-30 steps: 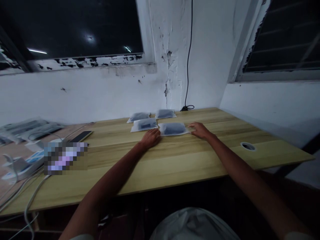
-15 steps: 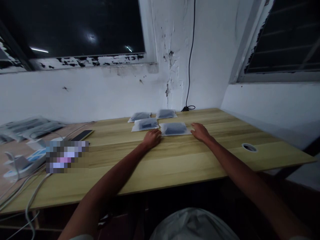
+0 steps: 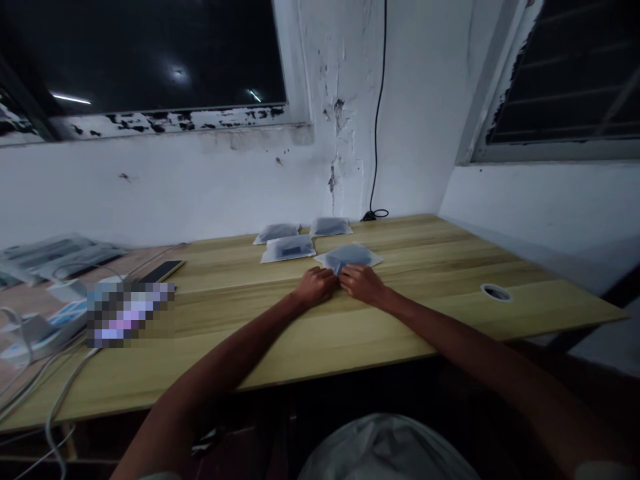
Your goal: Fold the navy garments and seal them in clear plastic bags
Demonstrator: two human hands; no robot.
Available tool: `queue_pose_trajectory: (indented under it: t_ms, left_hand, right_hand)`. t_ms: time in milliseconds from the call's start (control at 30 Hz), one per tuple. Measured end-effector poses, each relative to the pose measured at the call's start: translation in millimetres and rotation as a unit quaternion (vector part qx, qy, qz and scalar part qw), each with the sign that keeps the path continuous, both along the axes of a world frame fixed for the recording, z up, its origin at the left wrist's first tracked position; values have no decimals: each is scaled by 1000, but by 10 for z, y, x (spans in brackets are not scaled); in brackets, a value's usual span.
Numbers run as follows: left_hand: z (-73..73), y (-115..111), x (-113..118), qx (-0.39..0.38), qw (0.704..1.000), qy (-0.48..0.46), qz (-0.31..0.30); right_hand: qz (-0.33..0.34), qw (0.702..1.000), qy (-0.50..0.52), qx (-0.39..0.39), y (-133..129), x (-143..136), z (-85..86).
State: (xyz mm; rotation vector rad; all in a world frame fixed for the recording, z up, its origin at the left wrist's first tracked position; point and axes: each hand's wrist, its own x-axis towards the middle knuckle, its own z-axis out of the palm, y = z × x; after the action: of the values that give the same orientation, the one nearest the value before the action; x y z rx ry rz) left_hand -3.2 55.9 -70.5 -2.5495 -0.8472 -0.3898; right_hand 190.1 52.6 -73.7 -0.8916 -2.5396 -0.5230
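Note:
Both hands meet at the near edge of a frosted plastic bag (image 3: 350, 255) with something dark inside. My left hand (image 3: 317, 285) is closed at that edge, its fingers curled. Right beside it, my right hand (image 3: 361, 281) is closed on the same edge, knuckles up. The bag's near side is pulled up and creased between them. Three similar bags lie behind it: one to the left (image 3: 289, 248), one at the back left (image 3: 277, 233) and one at the back (image 3: 331, 227).
At the left are a power strip (image 3: 67, 313) with plugs and white cables, a dark phone (image 3: 163, 271), a blurred-out patch and a pile of grey plastic bags (image 3: 60, 257). A black cable (image 3: 375, 215) hangs down the wall. A round cable hole (image 3: 497, 293) pierces the desk at right.
My right hand has moved left from the bag's right end to beside my left hand. The bag's near edge, flat before, is now gathered and turned between both hands.

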Motion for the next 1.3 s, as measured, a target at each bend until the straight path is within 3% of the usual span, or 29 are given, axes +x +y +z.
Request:
queue_pose_trajectory:
  t_ms: [133, 333, 467, 633, 833, 933, 1000, 1067, 1167, 1300]
  left_hand:
    - [31, 51, -43, -38, 999, 1, 12]
    - [45, 292, -337, -59, 989, -110, 83]
    - [12, 331, -396, -68, 984, -129, 101]
    - [-28, 247, -296, -90, 976, -187, 70]
    - [-25, 245, -263, -94, 973, -192, 91]
    - [-38, 243, -249, -79, 976, -169, 112]
    - [-46, 226, -227, -74, 977, -159, 120]
    - [-50, 200, -199, -76, 978, -151, 120]
    - [-51, 162, -160, -85, 979, -151, 105]
    - [-38, 129, -134, -112, 976, -179, 53]
  right_hand:
    - [-27, 999, 1, -26, 126, 98, 37]
    - [-228, 967, 90, -66, 409, 683, 145]
    - [-264, 953, 112, -92, 456, 887, 154]
    - [-234, 956, 140, -104, 434, 856, 166]
    - [-163, 966, 175, -94, 321, 749, 200]
    - [-62, 979, 184, -60, 212, 533, 143]
    - [27, 984, 162, -70, 148, 341, 71]
    - [74, 985, 136, -80, 117, 173, -5]
    - [43, 988, 119, -87, 141, 68, -80]
    - [-33, 987, 92, -131, 206, 153, -103]
